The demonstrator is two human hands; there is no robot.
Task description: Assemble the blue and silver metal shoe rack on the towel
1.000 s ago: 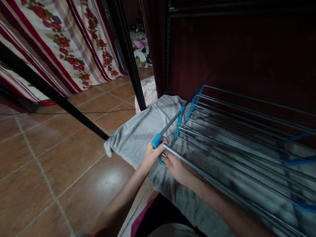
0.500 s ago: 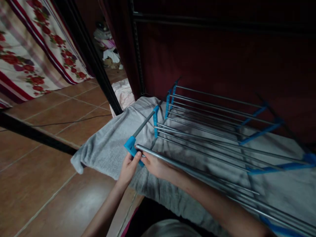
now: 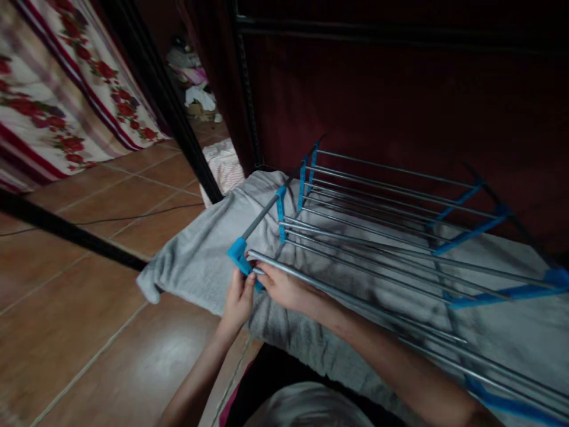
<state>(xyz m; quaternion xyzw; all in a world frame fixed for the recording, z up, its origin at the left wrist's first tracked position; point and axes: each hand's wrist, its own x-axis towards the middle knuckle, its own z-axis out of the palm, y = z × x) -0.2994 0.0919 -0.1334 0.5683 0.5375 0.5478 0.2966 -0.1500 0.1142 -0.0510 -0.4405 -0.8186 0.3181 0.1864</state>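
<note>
A metal rack (image 3: 355, 234) with thin rods and blue plastic end pieces lies across the grey blanket (image 3: 191, 255). My left hand (image 3: 238, 301) is closed around the lower part of its near blue corner bracket (image 3: 238, 252), thumb up against the bracket. Just to the right, my right hand (image 3: 281, 287) pinches a thin rod where it meets the bracket; its fingertips are partly hidden. Above that hand, the open end of a thicker metal tube (image 3: 284, 268) sits beside the bracket, apart from its socket as far as I can see.
Black metal posts (image 3: 178, 118) frame the blanket-covered surface. Behind the rack hangs a dark red cloth (image 3: 377, 107). A flowered curtain (image 3: 80, 89) hangs at the left above the tiled floor (image 3: 89, 320), where a dark cable (image 3: 142, 218) runs.
The view has shifted slightly. My left thumb has slid lower along the bracket, and the thin rod's end now shows between my hands. Both hands stay at the same corner.
</note>
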